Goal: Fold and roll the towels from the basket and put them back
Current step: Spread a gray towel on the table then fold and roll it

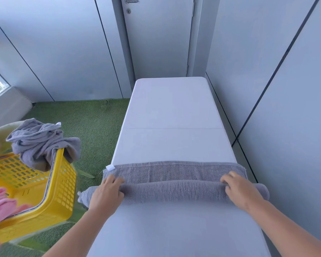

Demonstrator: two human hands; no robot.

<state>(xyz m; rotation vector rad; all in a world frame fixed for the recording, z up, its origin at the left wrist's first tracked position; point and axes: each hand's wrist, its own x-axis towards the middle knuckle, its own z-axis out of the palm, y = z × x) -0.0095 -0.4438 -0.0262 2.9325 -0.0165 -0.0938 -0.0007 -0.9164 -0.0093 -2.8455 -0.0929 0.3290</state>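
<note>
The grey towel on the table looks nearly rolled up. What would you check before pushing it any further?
1. Grip: left hand and right hand both curl over the rolled part of the grey towel: ok.
2. Flat strip ahead of the roll lies smooth: ok.
3. Roll ends supported by the table: not ok, both stick out past its edges.
4. Roll tightness: cannot tell.
5. Yellow basket stands beside the table on the left, ready for the roll: ok.
</note>
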